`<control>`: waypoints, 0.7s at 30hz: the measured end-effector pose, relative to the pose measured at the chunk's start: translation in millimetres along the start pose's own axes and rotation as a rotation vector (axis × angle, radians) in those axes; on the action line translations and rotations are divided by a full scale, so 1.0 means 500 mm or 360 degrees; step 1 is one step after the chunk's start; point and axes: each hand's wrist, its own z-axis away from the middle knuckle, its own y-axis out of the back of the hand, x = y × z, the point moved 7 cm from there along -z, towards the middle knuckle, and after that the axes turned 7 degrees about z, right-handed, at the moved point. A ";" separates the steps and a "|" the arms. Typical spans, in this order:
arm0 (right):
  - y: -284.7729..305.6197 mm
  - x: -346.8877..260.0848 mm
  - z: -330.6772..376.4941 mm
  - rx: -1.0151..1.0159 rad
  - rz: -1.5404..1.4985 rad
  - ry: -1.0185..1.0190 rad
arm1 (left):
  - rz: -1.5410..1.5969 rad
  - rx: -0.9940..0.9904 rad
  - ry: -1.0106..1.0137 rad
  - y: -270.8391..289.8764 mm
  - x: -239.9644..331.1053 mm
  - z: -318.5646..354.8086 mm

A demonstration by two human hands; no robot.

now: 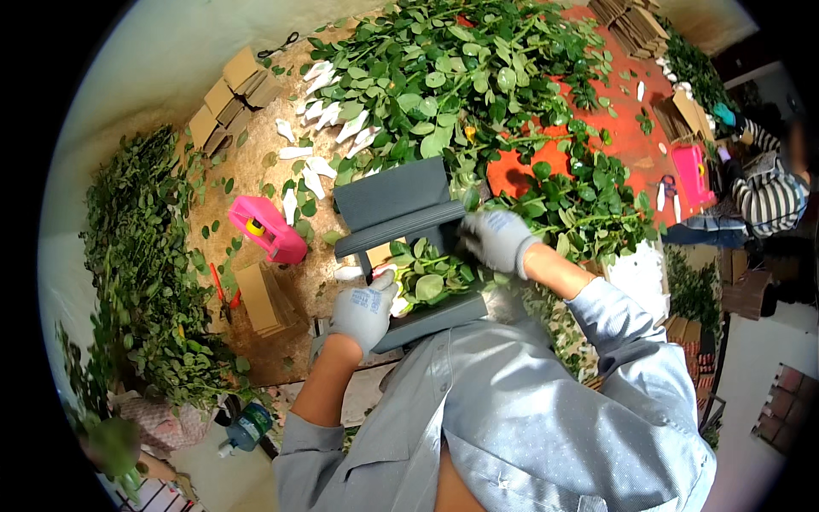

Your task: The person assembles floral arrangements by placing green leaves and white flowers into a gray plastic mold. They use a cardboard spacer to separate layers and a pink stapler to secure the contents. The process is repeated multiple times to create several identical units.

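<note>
We've got the stems (426, 277) lying mid-frame in a grey wrap (401, 209). They look light, floppy and easy to bruise, so we'd hold low on the stalks, not the leaves. Left hand (365, 309) at 7 o'clock is closed on the wrap's lower edge; right hand (497, 239) at 2 o'clock presses the leafy end. Pink tape holder (266, 227) sits on the desk (256, 179) at 9.

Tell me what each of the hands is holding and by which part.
The left hand grips the near end of a bunch of leafy stems lying in a grey tray. The right hand presses on the bunch's leafy top.
</note>
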 end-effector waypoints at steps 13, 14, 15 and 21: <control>0.146 0.066 -0.383 0.0469 0.0637 0.0258 | -0.0032 -0.0120 0.0107 0.013 0.010 -0.009; 0.130 0.057 -0.397 0.0440 0.0744 0.0234 | -0.0031 -0.0107 0.0116 0.014 0.009 -0.009; 0.107 0.071 -0.413 0.0196 0.0821 0.0106 | -0.0044 -0.0126 0.0132 0.013 0.008 -0.008; 0.136 0.036 -0.406 0.0415 0.1301 0.0281 | -0.0011 -0.0063 0.0125 -0.008 -0.009 0.007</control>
